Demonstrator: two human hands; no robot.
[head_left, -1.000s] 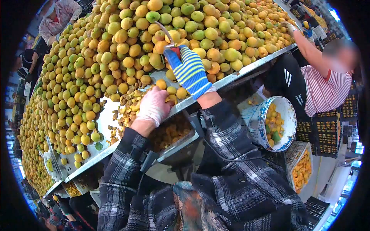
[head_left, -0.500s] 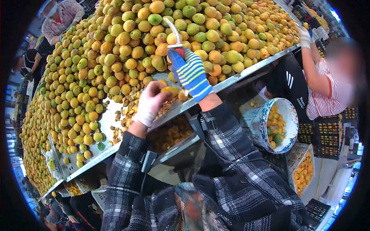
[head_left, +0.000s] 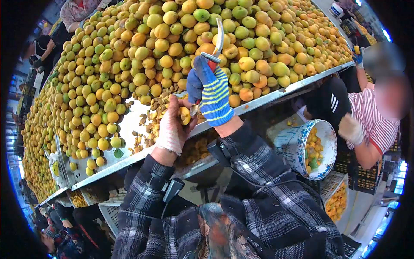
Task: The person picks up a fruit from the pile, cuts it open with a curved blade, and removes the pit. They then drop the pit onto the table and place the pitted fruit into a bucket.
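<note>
My left hand (head_left: 172, 129), in a white glove, is closed on a cut apricot (head_left: 184, 115), its orange inside facing my right hand. A blue glove with yellow stripes covers my right hand (head_left: 212, 93), which grips a curved knife (head_left: 220, 39) by its red handle. The blade points up and away from me, over the heaped fruit. A small rounded metal end (head_left: 194, 109) shows below that fist, right beside the cut apricot. Both hands are close together above the table's near edge. Brown pits and fruit scraps (head_left: 151, 125) lie on the table just past my left hand.
A large heap of apricots (head_left: 172, 47) covers the metal table (head_left: 125, 162). Cut fruit lies in a paint-stained bucket (head_left: 289, 144) at my right and in a crate (head_left: 336, 203) below it. A co-worker in a striped shirt (head_left: 373, 114) sits at the right; other people stand around.
My left hand has come closer to my right hand, bringing the apricot beside the knife's lower end. The knife has shifted right in view. The co-worker's white-gloved hand has dropped from the table edge.
</note>
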